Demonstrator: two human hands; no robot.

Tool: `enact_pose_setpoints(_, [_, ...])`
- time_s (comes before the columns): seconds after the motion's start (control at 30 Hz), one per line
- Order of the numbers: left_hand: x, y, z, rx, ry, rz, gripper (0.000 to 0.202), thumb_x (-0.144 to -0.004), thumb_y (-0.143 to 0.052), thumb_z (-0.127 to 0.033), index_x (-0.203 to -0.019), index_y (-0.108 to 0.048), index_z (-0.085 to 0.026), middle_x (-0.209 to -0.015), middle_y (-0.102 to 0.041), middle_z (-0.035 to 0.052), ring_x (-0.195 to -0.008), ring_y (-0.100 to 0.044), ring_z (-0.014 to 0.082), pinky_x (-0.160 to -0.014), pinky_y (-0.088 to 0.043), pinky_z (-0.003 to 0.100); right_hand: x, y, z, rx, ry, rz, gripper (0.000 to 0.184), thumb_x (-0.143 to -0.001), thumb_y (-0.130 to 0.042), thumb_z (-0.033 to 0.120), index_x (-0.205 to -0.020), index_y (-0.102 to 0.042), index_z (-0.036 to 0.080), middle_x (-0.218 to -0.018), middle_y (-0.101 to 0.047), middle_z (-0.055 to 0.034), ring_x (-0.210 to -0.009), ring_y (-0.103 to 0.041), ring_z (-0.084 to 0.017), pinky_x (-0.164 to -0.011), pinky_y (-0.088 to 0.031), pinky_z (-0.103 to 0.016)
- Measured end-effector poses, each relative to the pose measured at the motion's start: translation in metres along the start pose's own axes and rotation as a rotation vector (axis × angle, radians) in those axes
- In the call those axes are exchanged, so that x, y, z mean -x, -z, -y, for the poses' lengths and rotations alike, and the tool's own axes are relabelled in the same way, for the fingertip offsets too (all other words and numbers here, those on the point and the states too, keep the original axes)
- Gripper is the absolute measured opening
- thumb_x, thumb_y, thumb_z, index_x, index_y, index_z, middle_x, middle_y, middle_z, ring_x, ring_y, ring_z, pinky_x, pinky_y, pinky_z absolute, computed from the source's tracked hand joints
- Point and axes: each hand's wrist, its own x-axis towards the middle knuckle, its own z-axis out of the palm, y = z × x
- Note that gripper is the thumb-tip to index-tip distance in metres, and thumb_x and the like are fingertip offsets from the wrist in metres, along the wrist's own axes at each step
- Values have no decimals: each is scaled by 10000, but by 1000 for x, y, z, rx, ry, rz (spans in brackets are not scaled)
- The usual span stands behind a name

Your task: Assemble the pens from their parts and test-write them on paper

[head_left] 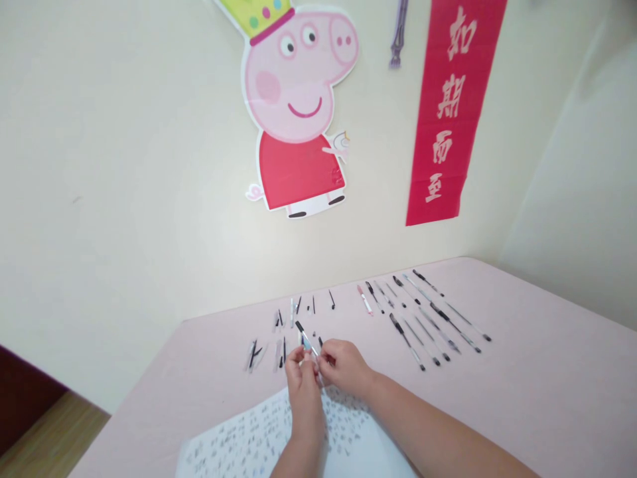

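My left hand (301, 382) and my right hand (345, 365) meet over the near middle of a pink table (522, 372). Both pinch a clear pen with a black cap (304, 337) that points up and to the left from between the fingertips. Under my wrists lies a white sheet covered in handwriting (239, 445). Just beyond my hands, several small pen parts and caps (279, 338) are scattered on the table.
A row of several whole pens (428, 315) lies to the right of my hands, with one pink-and-white pen (365, 300) among them. The wall behind carries a cartoon pig cutout (298, 113) and a red banner with characters (448, 113). Wooden floor (44, 445) shows at lower left.
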Motion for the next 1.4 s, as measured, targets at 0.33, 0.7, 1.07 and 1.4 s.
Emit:
enact_pose_setpoints(0.33, [-4,1,1,92,132,87,378,-673,-632,-499,-836,-556,-166,-705,-567,-2,-626,-543,107,-553,-434,207,5,3,1,-135,278,40,172,-766,-466,165,-597,-498,177,-594,-512,21,-556,-439,-98,-559,-305,-203])
enact_pose_setpoints(0.7, [-2,0,2,-33,83,68,339,-728,-564,-506,-824,-524,-183,-658,-485,-43,-478,-372,46,-439,-308,156,-3,9,-7,228,-206,71,144,-767,-470,231,-827,-581,163,-819,-632,-59,-715,-580,-169,-611,-337,-254])
enact_pose_setpoints(1.07, [5,0,-3,-169,-29,106,360,-759,-513,-544,-810,-536,-189,-668,-491,-38,-497,-390,72,-471,-334,193,-2,12,9,425,-274,203,213,-742,-476,146,-884,-626,90,-841,-660,-147,-794,-640,-238,-664,-440,-284])
enact_pose_setpoints(1.4, [4,0,-5,-314,-179,121,344,-697,-616,-455,-886,-638,-169,-717,-597,25,-608,-519,139,-577,-413,253,-11,18,-26,56,-401,190,70,-643,-564,172,-648,-627,144,-727,-665,-127,-733,-615,-244,-612,-401,-299])
